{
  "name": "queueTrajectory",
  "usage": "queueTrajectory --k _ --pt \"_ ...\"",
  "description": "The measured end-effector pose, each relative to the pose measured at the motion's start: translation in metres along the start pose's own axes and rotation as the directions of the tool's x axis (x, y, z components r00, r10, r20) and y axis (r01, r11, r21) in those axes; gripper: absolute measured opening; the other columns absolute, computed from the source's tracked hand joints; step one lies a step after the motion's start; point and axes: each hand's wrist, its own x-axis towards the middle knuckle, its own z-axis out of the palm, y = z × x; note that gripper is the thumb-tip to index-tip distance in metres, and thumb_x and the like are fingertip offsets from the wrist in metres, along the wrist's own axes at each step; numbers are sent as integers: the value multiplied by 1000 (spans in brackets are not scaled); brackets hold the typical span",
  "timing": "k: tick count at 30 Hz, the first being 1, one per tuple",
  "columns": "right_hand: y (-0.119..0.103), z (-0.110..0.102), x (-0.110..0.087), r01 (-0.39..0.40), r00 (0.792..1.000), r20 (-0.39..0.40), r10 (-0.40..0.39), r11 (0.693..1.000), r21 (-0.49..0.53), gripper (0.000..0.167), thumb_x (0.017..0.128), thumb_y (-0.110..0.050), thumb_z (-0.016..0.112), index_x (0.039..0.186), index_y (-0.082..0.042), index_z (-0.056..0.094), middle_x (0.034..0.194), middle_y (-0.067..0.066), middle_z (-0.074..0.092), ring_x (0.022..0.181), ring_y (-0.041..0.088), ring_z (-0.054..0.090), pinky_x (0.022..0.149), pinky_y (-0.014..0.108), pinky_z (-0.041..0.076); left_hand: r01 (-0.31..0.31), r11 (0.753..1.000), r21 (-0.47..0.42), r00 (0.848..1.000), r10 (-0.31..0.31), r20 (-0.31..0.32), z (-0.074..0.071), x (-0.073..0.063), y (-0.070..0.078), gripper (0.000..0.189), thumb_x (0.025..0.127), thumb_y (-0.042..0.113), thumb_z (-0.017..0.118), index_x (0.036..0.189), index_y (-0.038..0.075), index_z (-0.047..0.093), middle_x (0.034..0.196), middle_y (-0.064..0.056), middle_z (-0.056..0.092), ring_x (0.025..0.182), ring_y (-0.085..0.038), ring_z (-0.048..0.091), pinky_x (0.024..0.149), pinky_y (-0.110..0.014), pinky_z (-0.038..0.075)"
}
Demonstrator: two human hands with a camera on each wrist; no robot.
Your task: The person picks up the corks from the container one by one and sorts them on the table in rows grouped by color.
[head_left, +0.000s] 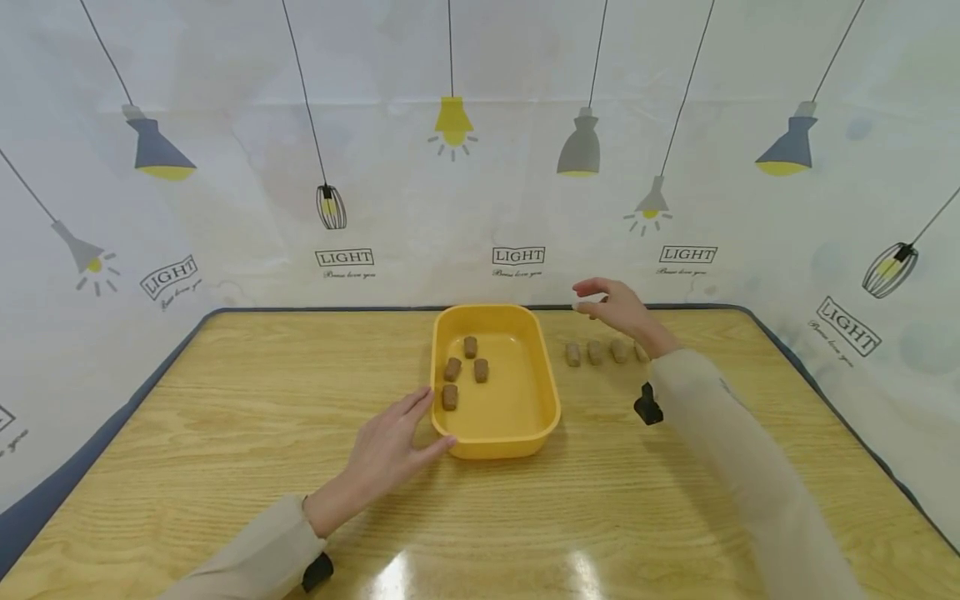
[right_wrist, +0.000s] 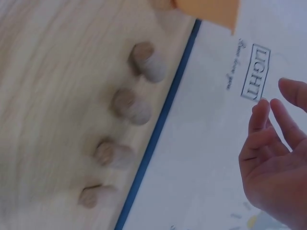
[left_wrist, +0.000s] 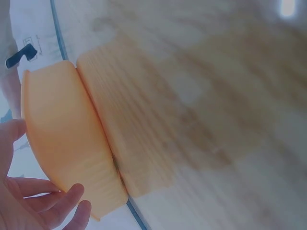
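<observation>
A yellow rectangular bin (head_left: 525,437) stands on the wooden table, with several short brown cork-like cylinders (head_left: 481,371) lying in its left half. My left hand (head_left: 386,450) rests against the bin's near left corner, its thumb at the near rim and its fingers along the left side; the left wrist view shows it touching the bin wall (left_wrist: 67,129). Above the row of more such cylinders (head_left: 595,352) on the right is my right hand (head_left: 618,308). Its fingers bend loosely, with a gap to the thumb and nothing seen between them in the right wrist view (right_wrist: 273,153).
The wooden table (head_left: 255,392) ends at a dark blue edge (head_left: 330,309) at the back. Behind it hangs a pale backdrop (head_left: 420,208) printed with lamps. A black wrist-strap piece (head_left: 648,406) shows beneath the right sleeve (head_left: 712,417).
</observation>
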Motion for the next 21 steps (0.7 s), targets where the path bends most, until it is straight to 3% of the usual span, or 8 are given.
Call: queueTrajectory --k 11,21 --pt "-51 15 17 12 1000 -12 -12 1000 25 37 88 -16 54 122 -2 48 118 17 49 91 28 53 77 37 46 0 1000 -8 1000 0 1 1 0 -1 72 79 51 58 127 0 45 130 -12 43 110 -29 46 82 -43 42" --pt "-81 39 27 -7 1000 12 7 998 62 35 87 -18 56 119 -4 52 113 12 52 93 27 52 76 35 46 -1 1000 -12 1000 1 -6 2 0 -1 71 78 50 58 126 -1 47 129 -13 44 108 -29 48 79 -43 44"
